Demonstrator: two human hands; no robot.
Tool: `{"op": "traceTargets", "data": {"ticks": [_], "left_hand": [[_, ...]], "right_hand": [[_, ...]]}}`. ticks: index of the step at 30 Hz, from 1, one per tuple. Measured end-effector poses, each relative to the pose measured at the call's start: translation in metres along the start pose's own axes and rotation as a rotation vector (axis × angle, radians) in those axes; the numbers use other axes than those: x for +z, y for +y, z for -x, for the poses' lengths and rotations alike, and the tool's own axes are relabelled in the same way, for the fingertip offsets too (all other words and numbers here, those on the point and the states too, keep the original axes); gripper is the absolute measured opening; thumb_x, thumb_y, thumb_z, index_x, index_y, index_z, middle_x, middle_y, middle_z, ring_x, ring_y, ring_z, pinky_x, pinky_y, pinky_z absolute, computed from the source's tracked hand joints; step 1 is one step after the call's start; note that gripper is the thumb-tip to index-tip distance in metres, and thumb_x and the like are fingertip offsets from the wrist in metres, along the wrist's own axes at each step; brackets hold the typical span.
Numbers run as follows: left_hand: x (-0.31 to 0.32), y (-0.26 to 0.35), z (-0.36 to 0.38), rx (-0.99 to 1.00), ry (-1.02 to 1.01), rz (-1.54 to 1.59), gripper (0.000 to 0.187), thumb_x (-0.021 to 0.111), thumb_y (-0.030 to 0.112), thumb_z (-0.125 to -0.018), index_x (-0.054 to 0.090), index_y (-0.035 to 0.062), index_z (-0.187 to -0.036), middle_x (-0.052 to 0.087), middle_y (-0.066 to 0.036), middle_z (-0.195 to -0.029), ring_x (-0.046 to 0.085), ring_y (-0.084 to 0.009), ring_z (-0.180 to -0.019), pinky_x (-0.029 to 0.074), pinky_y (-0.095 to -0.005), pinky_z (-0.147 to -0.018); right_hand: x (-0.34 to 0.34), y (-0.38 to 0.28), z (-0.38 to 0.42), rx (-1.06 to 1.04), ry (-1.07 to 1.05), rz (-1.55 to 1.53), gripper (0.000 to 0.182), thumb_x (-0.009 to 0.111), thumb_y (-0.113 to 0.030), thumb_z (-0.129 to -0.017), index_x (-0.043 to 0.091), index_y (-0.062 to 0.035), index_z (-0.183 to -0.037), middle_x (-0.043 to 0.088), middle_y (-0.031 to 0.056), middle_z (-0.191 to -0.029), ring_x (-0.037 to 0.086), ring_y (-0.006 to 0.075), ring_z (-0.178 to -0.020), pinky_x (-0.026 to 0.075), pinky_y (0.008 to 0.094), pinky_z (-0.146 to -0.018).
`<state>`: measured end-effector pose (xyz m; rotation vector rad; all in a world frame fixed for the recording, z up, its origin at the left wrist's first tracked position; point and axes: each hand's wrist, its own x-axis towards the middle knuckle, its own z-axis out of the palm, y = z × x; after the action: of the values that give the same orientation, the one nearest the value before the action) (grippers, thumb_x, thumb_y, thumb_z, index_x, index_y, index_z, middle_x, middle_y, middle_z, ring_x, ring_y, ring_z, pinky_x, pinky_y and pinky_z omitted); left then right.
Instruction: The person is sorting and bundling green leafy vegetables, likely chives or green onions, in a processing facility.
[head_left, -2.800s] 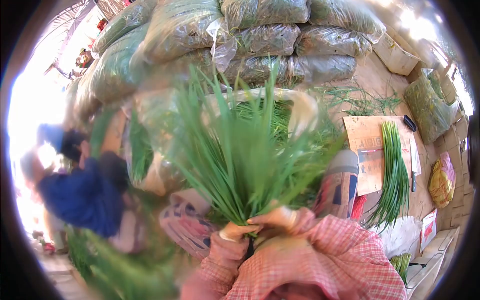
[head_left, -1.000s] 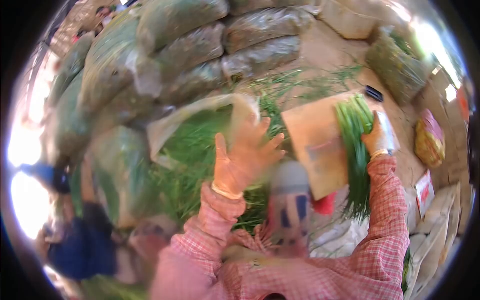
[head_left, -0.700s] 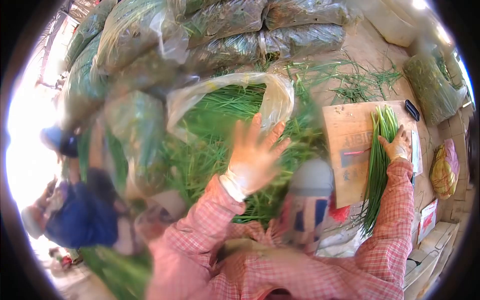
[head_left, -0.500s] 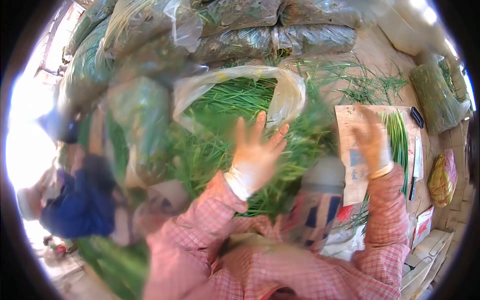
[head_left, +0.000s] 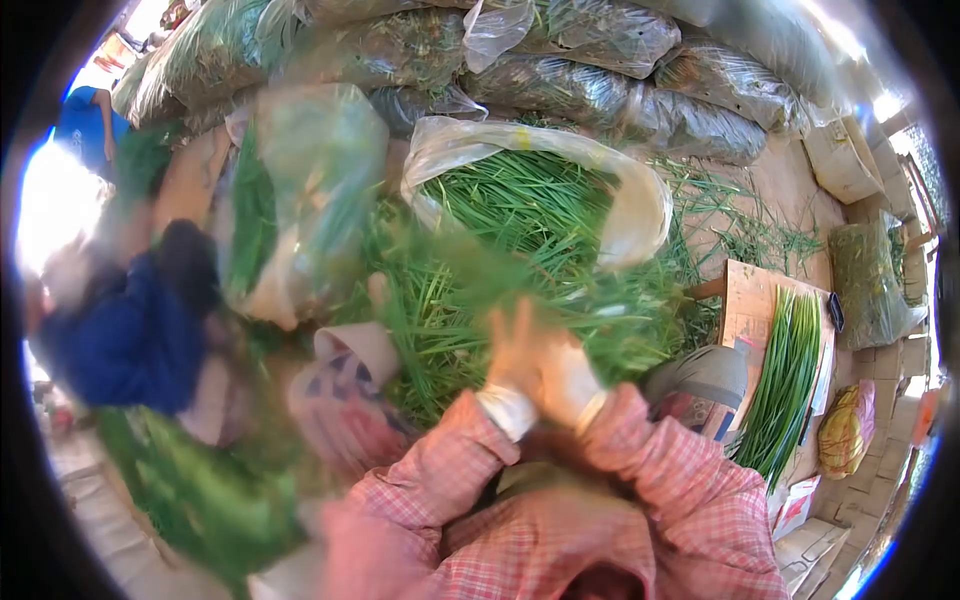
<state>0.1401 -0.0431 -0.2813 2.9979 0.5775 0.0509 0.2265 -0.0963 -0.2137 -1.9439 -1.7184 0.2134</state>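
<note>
My left hand point(head_left: 514, 350) and my right hand point(head_left: 563, 372) are close together, low over loose green stalks point(head_left: 430, 330) in front of me. Both are blurred, and their fingers point away from me toward a smeared green patch; whether they hold any of it cannot be made out. Just beyond them lies an open clear plastic bag point(head_left: 640, 215) with a heap of long green stalks point(head_left: 520, 195) in its mouth. To the right, a sheaf of straight green stalks point(head_left: 785, 375) rests on a board point(head_left: 750, 300).
Filled plastic bags point(head_left: 570, 90) are stacked along the back. A person in dark blue point(head_left: 130, 335) sits at the left beside a standing bag point(head_left: 320, 190). A person in a blue shirt point(head_left: 88, 125) is farther back. A yellow-pink bundle point(head_left: 845, 430) lies at the right.
My hands were apart and spread; now they have come together in the middle. My right hand has left the board. The view has shifted, and the sheaf on the board looks wider.
</note>
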Motion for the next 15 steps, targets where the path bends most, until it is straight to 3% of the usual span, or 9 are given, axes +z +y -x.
{"op": "traceTargets", "data": {"ticks": [4, 7, 8, 10, 11, 12, 13, 14, 15], "left_hand": [[-0.016, 0.004, -0.019, 0.159, -0.016, -0.014, 0.044, 0.04, 0.032, -0.081, 0.044, 0.0208, -0.123, 0.045, -0.003, -0.128, 0.012, -0.0356, -0.133, -0.001, -0.0703, -0.098], [0.02, -0.015, -0.031, 0.15, -0.141, -0.097, 0.044, 0.038, 0.033, -0.082, 0.044, 0.0205, -0.124, 0.044, -0.005, -0.13, 0.011, -0.0368, -0.133, -0.001, -0.0725, -0.095], [0.022, -0.02, -0.033, 0.166, -0.147, 0.0, 0.044, 0.042, 0.034, -0.081, 0.046, 0.0198, -0.122, 0.044, -0.005, -0.129, 0.013, -0.0367, -0.133, 0.0, -0.0718, -0.096], [0.025, -0.028, -0.038, 0.197, -0.164, 0.193, 0.043, 0.048, 0.035, -0.079, 0.05, 0.0185, -0.118, 0.046, -0.005, -0.127, 0.017, -0.0365, -0.132, 0.0, -0.0705, -0.097], [0.029, -0.038, -0.05, 0.185, -0.234, 0.616, 0.044, 0.053, 0.036, -0.077, 0.052, 0.0161, -0.117, 0.047, -0.005, -0.126, 0.02, -0.0351, -0.131, 0.001, -0.0686, -0.098], [0.015, -0.048, -0.073, 0.081, -0.235, 0.546, 0.045, 0.058, 0.035, -0.075, 0.053, 0.0138, -0.114, 0.052, -0.007, -0.119, 0.029, -0.0323, -0.126, 0.009, -0.0643, -0.1], [0.0, -0.058, -0.097, -0.023, -0.242, 0.478, 0.046, 0.063, 0.033, -0.073, 0.054, 0.0116, -0.112, 0.056, -0.009, -0.112, 0.037, -0.0296, -0.121, 0.016, -0.0601, -0.101], [0.004, -0.066, -0.124, -0.148, -0.284, 0.437, 0.045, 0.062, 0.033, -0.074, 0.054, 0.0112, -0.112, 0.056, -0.009, -0.112, 0.039, -0.0293, -0.119, 0.018, -0.058, -0.101], [0.013, -0.072, -0.148, -0.27, -0.324, 0.396, 0.043, 0.062, 0.033, -0.075, 0.054, 0.0108, -0.111, 0.055, -0.01, -0.112, 0.04, -0.029, -0.118, 0.02, -0.056, -0.101]], "right_hand": [[0.058, 0.068, -0.002, 0.09, -0.305, 0.073, 0.031, 0.051, -0.012, -0.078, 0.053, -0.005, -0.108, 0.06, 0.0154, -0.079, 0.061, 0.0303, -0.067, 0.049, 0.0379, -0.054], [0.038, 0.039, -0.007, 0.26, -0.164, -0.152, 0.037, 0.055, -0.034, -0.082, 0.055, -0.0013, -0.1, 0.059, 0.0228, -0.08, 0.057, 0.0412, -0.071, 0.047, 0.0451, -0.062], [0.041, 0.044, -0.003, 0.317, -0.2, -0.206, 0.051, 0.054, -0.047, -0.081, 0.055, 0.0009, -0.097, 0.057, 0.0269, -0.084, 0.054, 0.0461, -0.074, 0.045, 0.0479, -0.067], [0.022, 0.059, -0.018, 0.38, -0.469, -0.314, 0.057, 0.047, -0.049, -0.084, 0.05, 0.0042, -0.105, 0.058, 0.0282, -0.083, 0.055, 0.044, -0.081, 0.045, 0.047, -0.072], [0.021, 0.078, -0.027, 0.36, -0.553, -0.369, 0.067, 0.041, -0.054, -0.085, 0.045, 0.0067, -0.114, 0.058, 0.0299, -0.082, 0.056, 0.0446, -0.084, 0.044, 0.0473, -0.076], [0.038, 0.109, -0.032, 0.247, -0.455, -0.418, 0.051, 0.05, -0.042, -0.083, 0.05, 0.0003, -0.112, 0.059, 0.0257, -0.087, 0.057, 0.0416, -0.085, 0.046, 0.0443, -0.075], [0.059, 0.154, -0.052, -0.276, -0.206, -0.178, 0.035, 0.054, -0.02, -0.08, 0.053, -0.0044, -0.112, 0.06, 0.0195, -0.095, 0.059, 0.0351, -0.086, 0.049, 0.0393, -0.073], [0.032, 0.164, -0.085, -0.11, -0.059, -0.225, 0.036, 0.053, -0.003, -0.074, 0.056, -0.0044, -0.11, 0.059, 0.0153, -0.099, 0.059, 0.0291, -0.088, 0.05, 0.0367, -0.073], [0.049, 0.204, -0.094, 0.26, -0.093, -0.537, 0.032, 0.052, -0.011, -0.082, 0.053, 0.0, -0.112, 0.059, 0.0122, -0.098, 0.057, 0.0227, -0.098, 0.047, 0.0327, -0.084]]}}
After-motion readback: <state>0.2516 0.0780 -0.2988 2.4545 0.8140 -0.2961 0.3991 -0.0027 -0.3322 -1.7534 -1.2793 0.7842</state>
